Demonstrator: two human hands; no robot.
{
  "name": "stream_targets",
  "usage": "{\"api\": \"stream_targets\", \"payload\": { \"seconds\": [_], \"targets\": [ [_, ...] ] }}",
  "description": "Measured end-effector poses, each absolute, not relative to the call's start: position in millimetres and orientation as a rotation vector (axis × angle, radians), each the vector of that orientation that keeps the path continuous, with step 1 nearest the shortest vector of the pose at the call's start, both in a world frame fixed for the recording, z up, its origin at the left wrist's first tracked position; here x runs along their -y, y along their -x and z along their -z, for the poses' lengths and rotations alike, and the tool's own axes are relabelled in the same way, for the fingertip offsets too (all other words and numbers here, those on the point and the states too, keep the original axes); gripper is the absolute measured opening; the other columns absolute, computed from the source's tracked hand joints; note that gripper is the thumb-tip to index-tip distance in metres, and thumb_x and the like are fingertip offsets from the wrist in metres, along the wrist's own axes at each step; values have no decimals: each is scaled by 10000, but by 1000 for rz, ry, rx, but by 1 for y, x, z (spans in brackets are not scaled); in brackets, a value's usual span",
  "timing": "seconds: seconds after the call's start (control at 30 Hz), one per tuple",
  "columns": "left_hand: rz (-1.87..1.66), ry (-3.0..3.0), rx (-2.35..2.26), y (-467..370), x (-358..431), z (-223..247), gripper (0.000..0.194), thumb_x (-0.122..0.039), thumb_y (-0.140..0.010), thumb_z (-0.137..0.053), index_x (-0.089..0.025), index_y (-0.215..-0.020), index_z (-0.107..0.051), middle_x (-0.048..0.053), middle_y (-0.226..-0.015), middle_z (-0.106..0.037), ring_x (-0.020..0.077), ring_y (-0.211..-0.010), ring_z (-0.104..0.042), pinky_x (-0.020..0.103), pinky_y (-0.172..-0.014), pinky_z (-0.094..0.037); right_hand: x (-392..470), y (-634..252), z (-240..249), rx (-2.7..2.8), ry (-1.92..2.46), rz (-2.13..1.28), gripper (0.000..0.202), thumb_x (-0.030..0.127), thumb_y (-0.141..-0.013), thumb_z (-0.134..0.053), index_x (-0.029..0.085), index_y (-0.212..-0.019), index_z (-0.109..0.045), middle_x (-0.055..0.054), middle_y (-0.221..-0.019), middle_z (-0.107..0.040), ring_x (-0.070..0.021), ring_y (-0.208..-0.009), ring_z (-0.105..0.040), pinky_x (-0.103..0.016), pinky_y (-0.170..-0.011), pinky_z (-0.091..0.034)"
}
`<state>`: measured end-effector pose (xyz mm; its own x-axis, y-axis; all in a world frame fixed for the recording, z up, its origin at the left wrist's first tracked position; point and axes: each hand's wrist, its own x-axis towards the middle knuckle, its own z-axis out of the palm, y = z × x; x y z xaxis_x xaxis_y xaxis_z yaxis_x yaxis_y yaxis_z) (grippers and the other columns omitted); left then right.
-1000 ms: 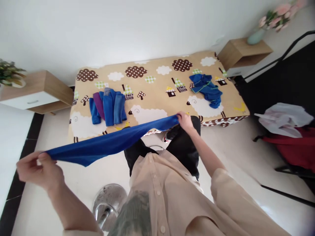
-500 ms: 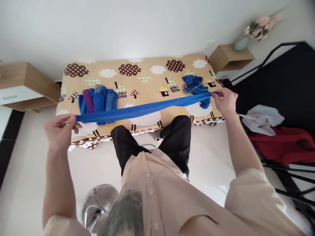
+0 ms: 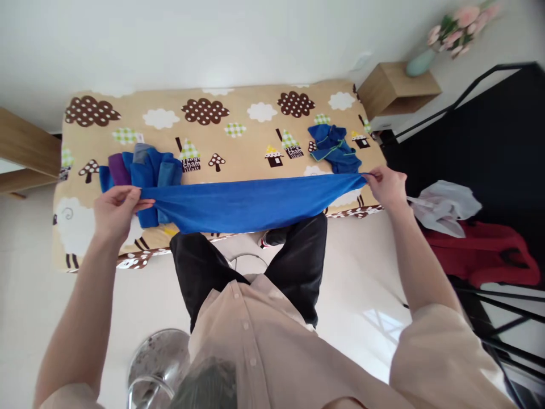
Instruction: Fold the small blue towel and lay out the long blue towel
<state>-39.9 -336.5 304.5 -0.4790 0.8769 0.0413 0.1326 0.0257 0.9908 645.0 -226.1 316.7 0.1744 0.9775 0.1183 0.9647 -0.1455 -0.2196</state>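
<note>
A long blue cloth (image 3: 251,201) stretches between my two hands above the front edge of the patterned surface. My left hand (image 3: 121,209) pinches its left end, close to a group of rolled cloths (image 3: 147,170) in blue, purple and grey. Its right end is gripped between thumb and finger by my right hand (image 3: 385,184). A crumpled blue cloth with green edging (image 3: 334,145) lies behind the right end of the held cloth. The middle of the held cloth hangs lower than its top edge.
The patterned cover (image 3: 238,153) spreads along the wall. At the back right, a wooden cabinet (image 3: 398,85) bears a vase of pink flowers (image 3: 421,61). A white plastic bag (image 3: 447,204) and red fabric (image 3: 489,255) lie right. A round metal base (image 3: 159,360) stands lower left.
The held cloth has gone from a narrow, tight strip to a wider one, sagging in the middle. My hands are slightly closer together, and the camera view has shifted.
</note>
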Motion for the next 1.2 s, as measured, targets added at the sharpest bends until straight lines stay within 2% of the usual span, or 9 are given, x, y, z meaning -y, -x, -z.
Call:
{"api": "stream_targets", "payload": {
  "seconds": [0.13,0.27,0.4,0.53,0.67,0.77,1.0,1.1,1.2],
  "targets": [
    [-1518,-877,-1612,33,269,-288,504,-466,-570,-957,-134,-828,-678,-18,-629,-648,168,-641,-748,243,-666,-655,160,-635,-297,1876,2253,-128,87,170,-937,-687,126,-1011,-699,-124,-939,-769,-169,-874,-691,-266,-937,-434],
    [-1612,-836,-1577,32,211,-283,448,-393,-658,-942,-118,-859,-651,-21,-655,-647,140,-645,-737,240,-672,-652,105,-625,-282,1813,2191,-73,156,156,-953,-660,96,-1090,-706,-141,-1002,-767,-155,-885,-697,-259,-931,-448],
    [-1745,-999,-1511,36,188,-274,510,-492,-670,-925,-132,-907,-653,-20,-729,-676,120,-683,-727,245,-699,-651,78,-630,-267,1754,2028,62,180,126,-953,-649,82,-1116,-713,-174,-1063,-752,-156,-914,-714,-252,-900,-492],
    [-1737,-1153,-1543,41,195,-245,505,-539,-705,-887,-121,-910,-692,0,-803,-690,111,-723,-704,308,-785,-664,78,-638,-239,1681,1996,-31,248,53,-948,-590,70,-1174,-691,-203,-1133,-736,-172,-971,-731,-282,-881,-543],
    [-1611,-1084,-1645,34,214,-199,361,-427,-761,-858,-123,-895,-715,17,-821,-692,109,-780,-684,363,-895,-648,92,-635,-203,1623,2014,-226,275,50,-944,-574,69,-1194,-687,-212,-1179,-734,-186,-1013,-729,-307,-909,-550],
    [-1517,-865,-1709,21,231,-161,288,-374,-749,-839,-158,-886,-708,23,-849,-702,128,-850,-706,374,-961,-619,105,-628,-175,1585,2104,-323,265,97,-935,-598,77,-1179,-701,-204,-1191,-735,-193,-1017,-724,-301,-924,-534],
    [-1122,-518,-1993,-1,271,-90,197,-307,-760,-734,-143,-860,-691,122,-946,-754,219,-1022,-733,376,-970,-603,138,-617,-111,1444,2180,-583,240,163,-852,-683,89,-1070,-751,-159,-1024,-774,-215,-963,-741,-331,-960,-546],
    [-982,-477,-2028,-2,284,-72,254,-211,-661,-786,-130,-885,-700,139,-980,-768,229,-1030,-739,366,-986,-591,149,-615,-84,1196,2174,-606,188,204,-831,-712,105,-985,-754,-113,-910,-767,-229,-925,-749,-361,-944,-578],
    [-867,-525,-2061,1,294,-60,316,-170,-630,-784,-125,-932,-707,148,-1027,-775,235,-1066,-736,361,-1008,-577,155,-615,-59,836,2172,-613,122,165,-806,-697,118,-916,-721,-83,-863,-745,-227,-893,-744,-373,-892,-615]
  ]
}}
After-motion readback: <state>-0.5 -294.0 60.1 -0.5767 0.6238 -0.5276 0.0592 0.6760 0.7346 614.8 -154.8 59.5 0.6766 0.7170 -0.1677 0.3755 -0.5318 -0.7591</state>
